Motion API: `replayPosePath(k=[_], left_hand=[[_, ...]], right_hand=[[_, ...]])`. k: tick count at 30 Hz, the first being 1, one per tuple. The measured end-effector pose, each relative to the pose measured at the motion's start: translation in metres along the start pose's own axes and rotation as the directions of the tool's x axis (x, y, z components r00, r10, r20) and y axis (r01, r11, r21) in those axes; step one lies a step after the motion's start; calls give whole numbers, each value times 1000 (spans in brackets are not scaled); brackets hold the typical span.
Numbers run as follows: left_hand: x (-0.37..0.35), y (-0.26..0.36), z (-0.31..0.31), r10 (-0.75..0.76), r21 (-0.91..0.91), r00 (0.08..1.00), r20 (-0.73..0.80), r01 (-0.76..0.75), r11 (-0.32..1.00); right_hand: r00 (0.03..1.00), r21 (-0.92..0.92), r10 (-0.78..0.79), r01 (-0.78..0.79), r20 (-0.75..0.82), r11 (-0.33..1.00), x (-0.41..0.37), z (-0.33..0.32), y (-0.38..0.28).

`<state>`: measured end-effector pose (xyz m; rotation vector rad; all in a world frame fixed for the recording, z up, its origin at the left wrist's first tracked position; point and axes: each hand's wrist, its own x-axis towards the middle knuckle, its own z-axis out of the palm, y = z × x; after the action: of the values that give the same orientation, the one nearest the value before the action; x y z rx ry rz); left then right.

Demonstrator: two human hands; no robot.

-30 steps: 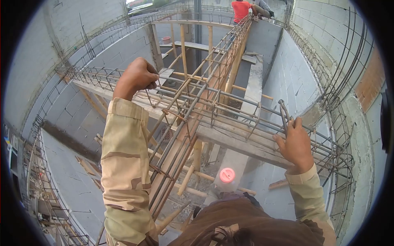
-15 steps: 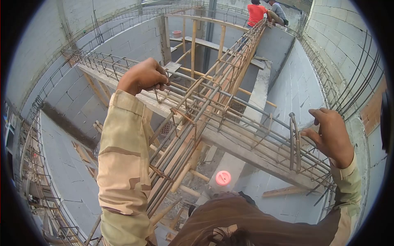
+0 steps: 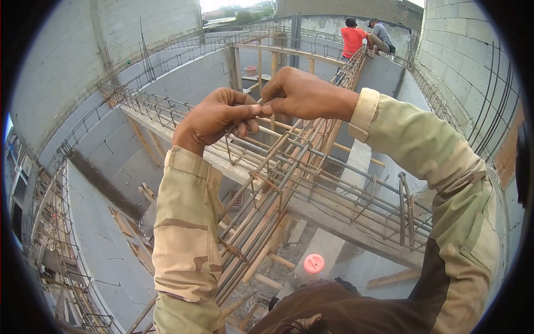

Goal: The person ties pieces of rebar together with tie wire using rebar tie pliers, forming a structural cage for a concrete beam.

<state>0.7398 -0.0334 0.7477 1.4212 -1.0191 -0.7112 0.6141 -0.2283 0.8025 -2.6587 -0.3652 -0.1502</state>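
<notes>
My left hand and my right hand meet above the beam's steel bars. Thumbs and fingers of both are pinched together, fingertips touching. Whatever lies between them is too small to make out. Below them a rebar cage of long bars and stirrups crosses another cage running left to right. A pair of pincers hangs by its head from the bars at the right, handles down.
Wooden formwork boards lie beneath the cages. A round pinkish-red object is below, near my body. Grey block walls enclose openings with wooden props. Two people sit at the far end of the beam. A red bucket stands farther back.
My right hand has moved from beside the pincers up and left to meet my left hand. The view has tilted up slightly, showing more of the far wall.
</notes>
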Motion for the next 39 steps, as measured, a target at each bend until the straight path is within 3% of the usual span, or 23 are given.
replayPosePath(k=[1, 2, 3, 4, 5, 6, 9, 12, 15, 21, 23, 24, 25, 26, 27, 32, 35, 37, 38, 39], left_hand=[[-2, 1, -2, 7, -155, 1000, -15, -10, 988], [-3, 1, -2, 19, -148, 1000, -20, -22, 989], [-2, 1, 0, 102, -269, 993, -62, -115, 956], [0, 0, 2, 176, -382, 978, -109, -205, 901], [3, -1, 4, 264, -355, 954, -141, -297, 887], [7, -1, 6, 271, -346, 953, -139, -303, 888], [18, -7, 5, 441, -37, 838, -322, -476, 879], [21, -11, -1, 534, 119, 763, -363, -531, 839], [20, -11, 5, 551, 107, 724, -415, -563, 819], [22, -12, 6, 548, 157, 756, -358, -530, 833], [26, -19, -1, 492, 224, 806, -329, -440, 870], [27, -22, 0, 431, 296, 849, -306, -345, 891], [28, -26, 3, 423, 289, 854, -303, -341, 895], [29, -28, 9, 401, 250, 858, -320, -332, 910], [29, -29, 13, 381, 212, 861, -338, -324, 922], [27, -30, 2, 472, 131, 841, -264, -453, 882], [18, -22, -6, 449, 291, 874, -187, -387, 875], [5, -16, -14, 241, 482, 943, -231, -104, 870], [1, -15, -17, 237, 480, 944, -231, -102, 871], [-3, -16, -19, 54, 660, 972, -230, 115, 743]], right_hand=[[999, 77, 22, -20, -32, 997, 7, -1, 8], [999, 68, 12, -10, -38, 998, 12, -4, 16], [997, 351, 66, -50, -34, 935, 16, -7, 23], [993, 607, 116, -83, -14, 790, 20, -9, 31], [987, 662, 157, -94, -35, 743, 22, -10, 31], [988, 660, 150, -84, -44, 746, 22, -11, 31], [988, 731, 155, -112, 9, 673, 23, -11, 35], [987, 729, 157, -141, 47, 670, 23, -6, 35], [984, 734, 171, -150, 46, 663, 22, -4, 33], [984, 764, 162, -157, 70, 626, 22, 1, 27], [990, 566, 138, -116, 4, 816, 25, 2, 26], [989, 569, 145, -124, 8, 813, 26, -2, 19], [990, 133, -13, 31, -138, 991, 28, -9, 13], [957, -344, -217, 141, -191, 928, 29, -12, 8], [932, -432, -309, 202, -191, 879, 30, -12, 6], [916, -432, -329, 207, -229, 878, 45, -14, 21], [924, -367, -331, 246, -189, 897, 42, -11, 38], [951, -399, -241, 147, -195, 905, 34, -13, 52], [952, -396, -238, 146, -194, 907, 27, -17, 53], [968, -422, -155, 60, -196, 905, 18, -25, 53]])
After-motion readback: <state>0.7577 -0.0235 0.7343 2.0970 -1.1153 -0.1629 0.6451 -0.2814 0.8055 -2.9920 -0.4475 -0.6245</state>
